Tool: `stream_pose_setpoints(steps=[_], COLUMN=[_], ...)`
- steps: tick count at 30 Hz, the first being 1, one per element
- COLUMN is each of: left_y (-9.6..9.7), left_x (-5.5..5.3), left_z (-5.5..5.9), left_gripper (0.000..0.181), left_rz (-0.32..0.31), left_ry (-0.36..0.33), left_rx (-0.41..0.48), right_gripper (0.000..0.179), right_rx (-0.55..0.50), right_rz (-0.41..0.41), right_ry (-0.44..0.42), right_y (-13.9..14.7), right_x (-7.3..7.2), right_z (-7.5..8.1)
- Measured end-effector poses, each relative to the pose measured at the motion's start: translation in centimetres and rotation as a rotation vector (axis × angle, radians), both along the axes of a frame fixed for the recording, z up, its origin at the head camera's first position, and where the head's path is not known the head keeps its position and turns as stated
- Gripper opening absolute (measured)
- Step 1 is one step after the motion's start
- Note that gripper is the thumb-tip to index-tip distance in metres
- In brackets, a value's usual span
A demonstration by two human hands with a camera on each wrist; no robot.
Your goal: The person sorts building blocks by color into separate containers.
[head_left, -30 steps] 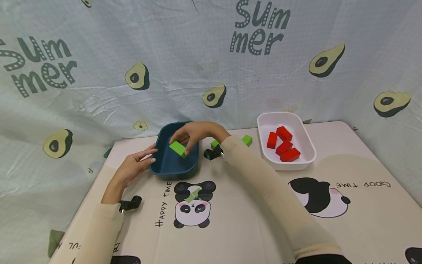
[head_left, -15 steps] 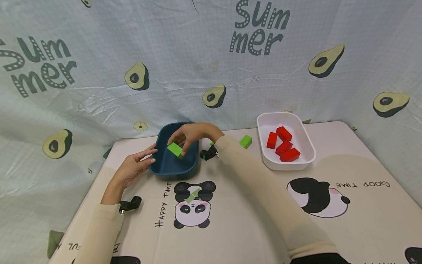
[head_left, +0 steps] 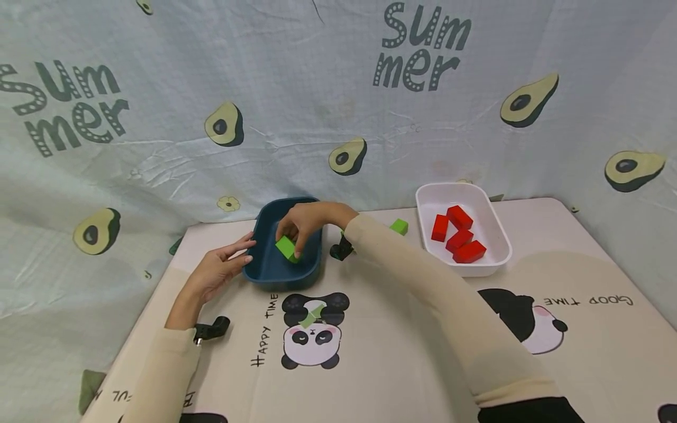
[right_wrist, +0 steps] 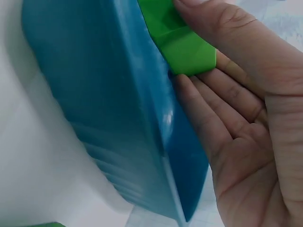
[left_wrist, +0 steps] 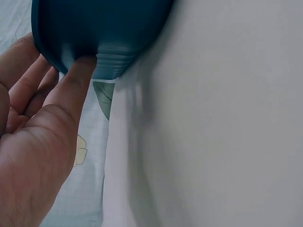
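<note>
A pale backdrop cloth (head_left: 296, 88) printed with avocados and the word "Summer" hangs behind a counter (head_left: 386, 335) with a light cover. The held green block (head_left: 287, 249) is tilted, within the outline of the blue box (head_left: 280, 284) as the head view looks down on it; whether it touches the floor of the box I cannot tell. The right hand (head_left: 307, 222) pinches this block between thumb and fingertips, reaching over the box from its right. The left hand (head_left: 221, 267) lies at the box's left side with its thumb and fingers spread apart, the tips touching the wall and rim.

Just right of the blue box, 1 green piece (head_left: 342, 232) shows in part behind the right wrist. Farther right, 1 loose green block (head_left: 399, 227) lies on the counter, near the white box (head_left: 476, 269) and partly covered by the sleeve. Inside the white box are 4 red blocks (head_left: 469, 252), set close together at different angles.

Nearer the person, the cover bears a panda print (head_left: 312, 346) below the blue box and a dog print (head_left: 547, 332) to the right. Each wrist carries 1 small black camera (head_left: 213, 329), and both sleeves are beige.
</note>
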State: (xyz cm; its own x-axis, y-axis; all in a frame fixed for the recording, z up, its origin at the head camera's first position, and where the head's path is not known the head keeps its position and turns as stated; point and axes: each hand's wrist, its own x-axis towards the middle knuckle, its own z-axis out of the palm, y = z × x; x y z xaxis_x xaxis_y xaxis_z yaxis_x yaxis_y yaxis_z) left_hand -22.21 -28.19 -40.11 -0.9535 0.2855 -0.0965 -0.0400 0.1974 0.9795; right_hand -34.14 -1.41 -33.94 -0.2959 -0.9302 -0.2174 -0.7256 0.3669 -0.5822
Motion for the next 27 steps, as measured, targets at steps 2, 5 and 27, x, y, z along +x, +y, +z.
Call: stream_pose_setpoints(steps=[2, 5, 27], left_y=[0.0, 0.0, 0.2], left_x=[0.0, 0.1, 0.1], left_z=[0.0, 0.0, 0.3], left_gripper=[0.06, 0.06, 0.058], left_rz=[-0.003, -0.003, 0.031], left_ry=[-0.001, 0.002, -0.028], left_rx=[-0.002, -0.006, 0.025], right_gripper=[0.062, 0.062, 0.064], right_rx=[0.004, -0.001, -0.007], right_rz=[0.006, 0.008, 0.007], right_ry=[0.001, 0.0, -0.151], right_y=[0.0, -0.1, -1.6], right_x=[0.0, -0.1, 0.2], right_z=[0.3, 0.6, -0.2])
